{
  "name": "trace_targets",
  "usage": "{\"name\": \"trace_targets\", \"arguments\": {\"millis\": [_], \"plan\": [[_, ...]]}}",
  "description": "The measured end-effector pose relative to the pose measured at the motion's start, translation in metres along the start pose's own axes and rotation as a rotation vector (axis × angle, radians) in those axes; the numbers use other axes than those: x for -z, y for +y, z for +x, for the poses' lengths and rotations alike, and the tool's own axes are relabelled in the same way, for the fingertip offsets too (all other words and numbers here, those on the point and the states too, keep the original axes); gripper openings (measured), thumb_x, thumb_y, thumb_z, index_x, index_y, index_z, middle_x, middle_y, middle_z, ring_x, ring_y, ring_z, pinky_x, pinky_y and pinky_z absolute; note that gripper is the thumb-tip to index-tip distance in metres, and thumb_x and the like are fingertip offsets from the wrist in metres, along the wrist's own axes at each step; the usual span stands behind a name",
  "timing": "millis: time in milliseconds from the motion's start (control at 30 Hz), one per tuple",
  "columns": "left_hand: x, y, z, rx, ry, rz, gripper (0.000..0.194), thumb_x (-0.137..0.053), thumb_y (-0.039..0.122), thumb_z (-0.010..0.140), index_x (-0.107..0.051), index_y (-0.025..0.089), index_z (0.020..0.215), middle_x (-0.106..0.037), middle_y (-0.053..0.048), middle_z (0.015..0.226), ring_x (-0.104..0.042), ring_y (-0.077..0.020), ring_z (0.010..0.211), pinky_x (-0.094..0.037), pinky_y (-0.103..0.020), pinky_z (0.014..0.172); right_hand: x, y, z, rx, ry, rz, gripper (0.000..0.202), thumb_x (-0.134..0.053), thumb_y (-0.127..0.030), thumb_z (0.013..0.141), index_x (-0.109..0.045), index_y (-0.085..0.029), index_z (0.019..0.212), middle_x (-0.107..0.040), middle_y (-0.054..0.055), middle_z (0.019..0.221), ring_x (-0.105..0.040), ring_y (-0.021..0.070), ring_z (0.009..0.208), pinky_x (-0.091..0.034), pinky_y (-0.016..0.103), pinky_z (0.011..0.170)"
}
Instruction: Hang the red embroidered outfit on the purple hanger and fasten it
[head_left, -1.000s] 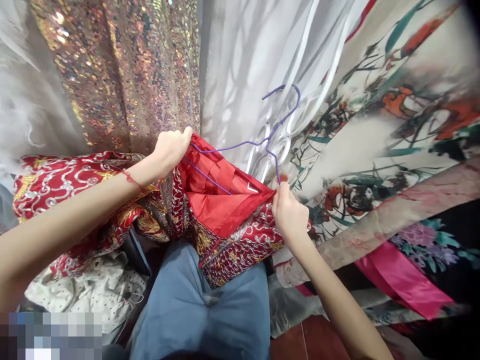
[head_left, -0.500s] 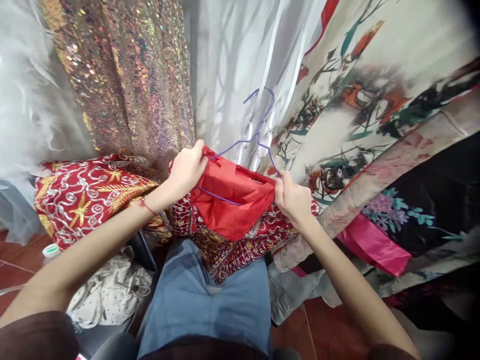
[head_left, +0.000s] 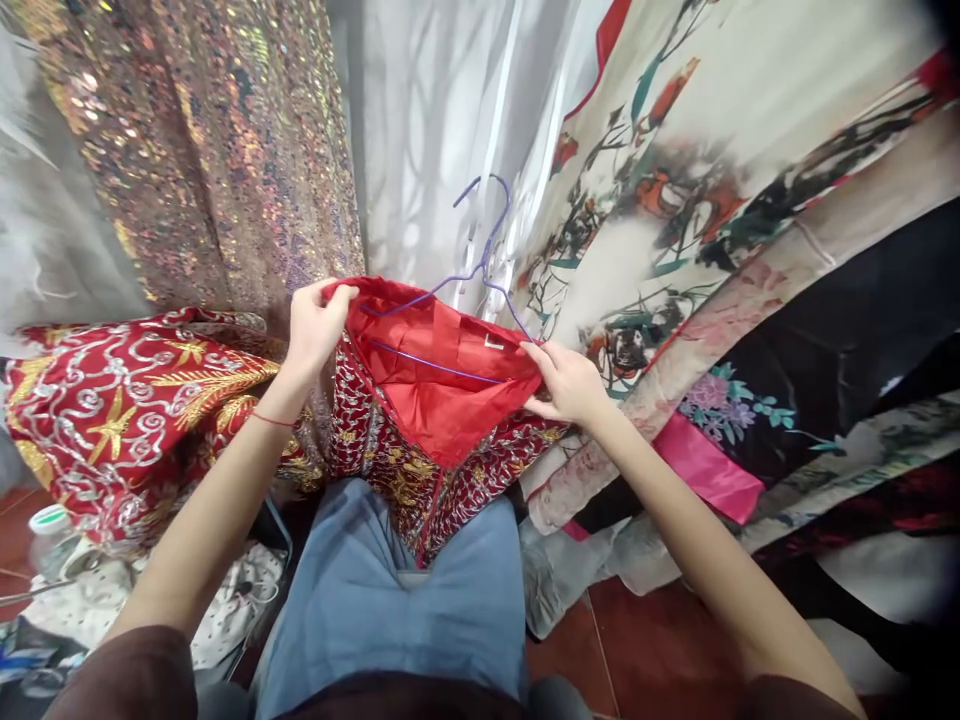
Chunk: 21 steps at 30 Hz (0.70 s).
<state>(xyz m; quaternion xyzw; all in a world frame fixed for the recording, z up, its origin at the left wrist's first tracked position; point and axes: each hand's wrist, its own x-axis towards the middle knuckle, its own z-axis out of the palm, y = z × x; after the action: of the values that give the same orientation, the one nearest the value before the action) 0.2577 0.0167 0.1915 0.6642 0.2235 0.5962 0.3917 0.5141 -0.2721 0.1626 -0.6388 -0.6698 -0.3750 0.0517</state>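
A red embroidered garment [head_left: 382,415] with gold and silver patterning lies over my lap, its plain red lining [head_left: 431,395] facing up at the neck opening. My left hand [head_left: 319,325] pinches the left edge of that opening. Across from it, my right hand [head_left: 566,380] grips the right edge between thumb and fingers. A purple wire hanger [head_left: 484,265] sits inside the neck, its hook standing up above the cloth and its lower bar crossing the lining. The hanger's right shoulder ends close to my right fingertips.
Sequined fabric [head_left: 247,150] hangs at the back left, white sheer cloth [head_left: 405,120] behind the hanger. Floral printed garments [head_left: 645,200] hang at right. More red embroidered cloth [head_left: 135,410] spreads left, above a lidded clear container [head_left: 52,535] and white dotted cloth [head_left: 232,610].
My left hand has moved left with its edge of the garment, and the neck opening is stretched wider. My right hand's fingers have shifted and look less tightly curled.
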Motion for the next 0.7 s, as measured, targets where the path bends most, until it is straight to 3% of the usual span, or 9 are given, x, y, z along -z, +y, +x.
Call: {"name": "trace_targets", "arguments": {"millis": [67,133,200,267,367,467,567,700], "plan": [[0.003,-0.006,-0.001,-0.068,-0.074,0.028,0.014,-0.072,0.03,0.069,-0.068,0.018,0.072,-0.066,-0.006,0.105,-0.058,-0.0207,0.103,-0.05,-0.033,0.092,-0.01,-0.004,0.003,-0.096,0.03,-0.032,0.07,-0.047,-0.059,0.086,-0.052,-0.009,0.135,-0.061,0.017,0.105,-0.057,0.0282,0.093,-0.045,0.036,0.077],[0.002,-0.01,-0.004,0.002,-0.219,-0.056,0.021,-0.074,0.035,0.068,-0.073,0.019,0.082,-0.067,-0.007,0.113,-0.058,-0.0221,0.106,-0.049,-0.033,0.093,-0.016,-0.01,0.008,-0.23,0.093,-0.078,0.061,-0.048,-0.061,0.087,-0.06,-0.015,0.125,-0.06,0.015,0.104,-0.054,0.0283,0.093,-0.042,0.037,0.078],[-0.003,-0.014,-0.008,0.12,-0.37,-0.144,0.027,-0.071,0.041,0.072,-0.074,0.018,0.087,-0.07,-0.006,0.1,-0.061,-0.0202,0.093,-0.05,-0.031,0.084,-0.018,-0.018,0.016,-0.341,0.201,-0.135,0.047,-0.051,-0.058,0.088,-0.066,-0.021,0.112,-0.058,0.015,0.111,-0.052,0.0309,0.1,-0.039,0.042,0.083],[-0.008,-0.017,-0.012,0.12,-0.418,-0.142,0.03,-0.07,0.046,0.076,-0.073,0.017,0.081,-0.067,-0.003,0.084,-0.059,-0.0169,0.079,-0.047,-0.027,0.074,-0.017,-0.026,0.026,-0.379,0.319,-0.173,0.034,-0.055,-0.051,0.089,-0.069,-0.023,0.103,-0.056,0.016,0.12,-0.047,0.0342,0.111,-0.034,0.047,0.089],[-0.015,-0.019,-0.016,0.007,-0.337,-0.099,0.039,-0.065,0.053,0.082,-0.065,0.017,0.067,-0.057,0.0,0.068,-0.051,-0.013,0.067,-0.041,-0.025,0.066,-0.017,-0.037,0.042,-0.278,0.379,-0.186,0.023,-0.059,-0.04,0.089,-0.071,-0.026,0.103,-0.056,0.015,0.127,-0.042,0.0352,0.119,-0.027,0.05,0.094],[-0.021,-0.017,-0.017,0.056,-0.218,-0.2,0.044,-0.062,0.058,0.084,-0.062,0.018,0.065,-0.056,0.001,0.066,-0.049,-0.0123,0.065,-0.042,-0.025,0.067,-0.021,-0.049,0.062,-0.086,0.361,-0.187,0.019,-0.058,-0.032,0.09,-0.07,-0.026,0.103,-0.061,0.013,0.122,-0.044,0.032,0.118,-0.024,0.047,0.094],[-0.025,-0.016,-0.017,0.155,-0.147,-0.316,0.042,-0.067,0.059,0.08,-0.065,0.019,0.07,-0.063,0.0,0.072,-0.055,-0.0135,0.071,-0.046,-0.026,0.073,-0.028,-0.066,0.083,0.033,0.306,-0.12,0.018,-0.053,-0.023,0.09,-0.068,-0.021,0.098,-0.066,0.011,0.107,-0.049,0.027,0.108,-0.024,0.044,0.092],[-0.022,-0.012,-0.021,0.209,-0.162,-0.341,0.041,-0.07,0.06,0.077,-0.066,0.019,0.071,-0.066,0.0,0.073,-0.058,-0.0142,0.071,-0.048,-0.027,0.074,-0.036,-0.087,0.111,0.017,0.2,0.002,0.024,-0.041,-0.015,0.091,-0.065,-0.015,0.091,-0.063,0.007,0.079,-0.05,0.0208,0.083,-0.029,0.037,0.081]]}}
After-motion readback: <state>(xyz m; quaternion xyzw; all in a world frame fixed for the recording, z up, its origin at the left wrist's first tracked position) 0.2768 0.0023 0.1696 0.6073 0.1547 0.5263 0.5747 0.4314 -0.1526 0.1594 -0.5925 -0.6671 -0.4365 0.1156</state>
